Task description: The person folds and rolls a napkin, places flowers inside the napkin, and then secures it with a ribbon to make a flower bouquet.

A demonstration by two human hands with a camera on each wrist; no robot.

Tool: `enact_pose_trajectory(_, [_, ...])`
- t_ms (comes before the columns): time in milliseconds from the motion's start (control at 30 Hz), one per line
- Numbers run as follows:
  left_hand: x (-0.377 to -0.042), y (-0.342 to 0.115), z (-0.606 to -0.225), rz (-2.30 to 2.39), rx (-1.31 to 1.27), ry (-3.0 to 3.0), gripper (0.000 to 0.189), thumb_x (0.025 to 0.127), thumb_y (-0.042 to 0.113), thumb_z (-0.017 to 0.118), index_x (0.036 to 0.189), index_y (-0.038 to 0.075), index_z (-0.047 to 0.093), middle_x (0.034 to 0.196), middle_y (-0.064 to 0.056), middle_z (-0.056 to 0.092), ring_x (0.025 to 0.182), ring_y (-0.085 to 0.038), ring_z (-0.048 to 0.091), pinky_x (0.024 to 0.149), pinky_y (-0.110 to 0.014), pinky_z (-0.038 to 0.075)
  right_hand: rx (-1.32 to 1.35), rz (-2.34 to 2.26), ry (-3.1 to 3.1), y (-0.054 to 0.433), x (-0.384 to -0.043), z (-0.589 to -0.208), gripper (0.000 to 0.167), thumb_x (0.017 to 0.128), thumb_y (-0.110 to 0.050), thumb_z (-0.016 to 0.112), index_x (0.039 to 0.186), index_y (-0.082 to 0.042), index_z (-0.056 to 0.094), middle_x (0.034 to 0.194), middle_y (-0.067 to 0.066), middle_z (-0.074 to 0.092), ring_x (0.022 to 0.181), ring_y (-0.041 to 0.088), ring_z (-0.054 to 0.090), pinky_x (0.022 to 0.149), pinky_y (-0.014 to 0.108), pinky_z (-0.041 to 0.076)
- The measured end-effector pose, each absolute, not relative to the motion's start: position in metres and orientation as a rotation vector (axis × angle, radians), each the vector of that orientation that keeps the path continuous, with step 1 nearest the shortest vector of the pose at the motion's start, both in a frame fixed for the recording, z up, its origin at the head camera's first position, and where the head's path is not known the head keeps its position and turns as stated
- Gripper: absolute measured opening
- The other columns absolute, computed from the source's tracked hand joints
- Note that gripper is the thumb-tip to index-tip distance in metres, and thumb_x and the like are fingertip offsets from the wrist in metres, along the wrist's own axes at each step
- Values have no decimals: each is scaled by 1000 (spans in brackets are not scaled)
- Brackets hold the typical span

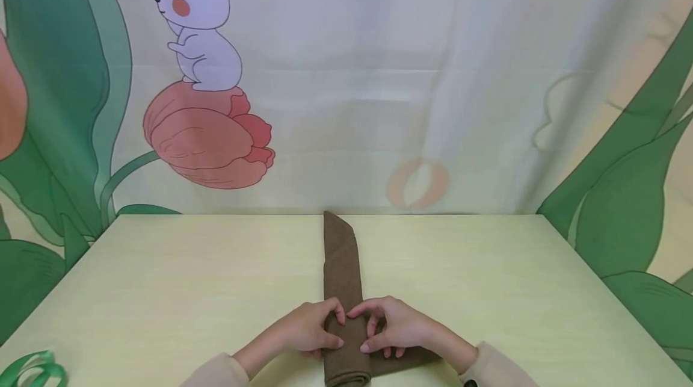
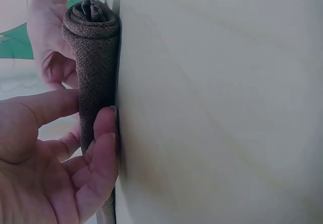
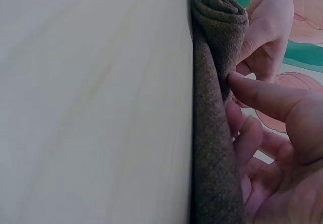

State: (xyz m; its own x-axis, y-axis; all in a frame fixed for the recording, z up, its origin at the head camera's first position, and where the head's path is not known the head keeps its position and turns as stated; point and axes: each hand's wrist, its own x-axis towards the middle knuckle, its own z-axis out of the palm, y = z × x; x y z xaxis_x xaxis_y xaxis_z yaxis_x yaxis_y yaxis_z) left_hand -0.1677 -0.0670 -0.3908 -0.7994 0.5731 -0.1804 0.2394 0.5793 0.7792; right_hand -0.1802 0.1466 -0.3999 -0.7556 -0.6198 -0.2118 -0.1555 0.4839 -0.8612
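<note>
A brown woven cloth (image 1: 342,272), rolled into a long tube, lies lengthwise on the table, its spiral end toward the person. From under the roll's right side a flat flap (image 1: 406,363) of the same cloth extends. My left hand (image 1: 313,328) grips the roll's left side, thumb and index on top; in the left wrist view its other fingers curl low against the cloth. On the opposite side my right hand (image 1: 397,324) holds the roll, thumb and index tips at its upper surface. Its remaining fingers bend down beside the roll, close over the flap.
Loops of green ribbon (image 1: 52,370) lie at the near left corner of the pale table (image 1: 162,291). Behind the table's far edge hangs a printed curtain (image 1: 335,104) with a rabbit, a tulip and large leaves.
</note>
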Motion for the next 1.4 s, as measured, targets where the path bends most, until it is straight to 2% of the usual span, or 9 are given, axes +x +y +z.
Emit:
enact_pose_trajectory(233, [-168, -63, -388, 1055, 701, 2535, 25, 73, 10, 69, 91, 14, 52, 58, 3, 49, 42, -8, 48, 42, -21, 37, -649, -1231, 2240, 148, -178, -399, 46, 76, -9, 73, 119, -11, 56, 76, 1, 56, 45, 11, 51, 36, 22, 39])
enact_pose_trajectory(400, [-166, -51, -378, 988, 739, 2704, 28, 67, 9, 66, 91, 13, 51, 55, 6, 42, 43, -5, 39, 42, -21, 32, -639, -1314, 2175, 158, -178, -399, 45, 80, -11, 69, 121, -10, 54, 80, 3, 59, 46, 11, 52, 37, 22, 40])
enact_pose_trajectory(533, [-163, -38, -371, 923, 769, 2794, 29, 68, 11, 66, 93, 12, 51, 53, 8, 37, 43, -5, 32, 40, -20, 28, -599, -1387, 2149, 171, -180, -398, 42, 83, -12, 66, 123, -9, 53, 85, 5, 62, 47, 12, 51, 39, 22, 40])
enact_pose_trajectory(800, [-159, -18, -370, 992, 886, 2767, 34, 75, 18, 71, 100, 9, 50, 56, 11, 45, 44, -2, 40, 42, -18, 34, -468, -1526, 2146, 195, -184, -396, 46, 85, -19, 64, 126, -4, 48, 94, 8, 60, 50, 11, 52, 40, 21, 40])
enact_pose_trajectory(1133, [-158, -14, -372, 1021, 816, 2828, 37, 65, 7, 67, 98, 7, 49, 50, 8, 43, 41, -3, 38, 40, -19, 32, -434, -1537, 2074, 206, -178, -401, 48, 87, -21, 62, 127, -1, 45, 99, 12, 62, 51, 10, 54, 40, 20, 41])
enact_pose_trajectory(1400, [-152, -10, -368, 1018, 920, 2862, 36, 66, 6, 65, 97, 7, 49, 53, 11, 43, 42, -1, 36, 41, -17, 32, -479, -1554, 1935, 192, -178, -406, 48, 90, -22, 57, 133, -8, 41, 104, 10, 60, 54, 10, 56, 40, 19, 41])
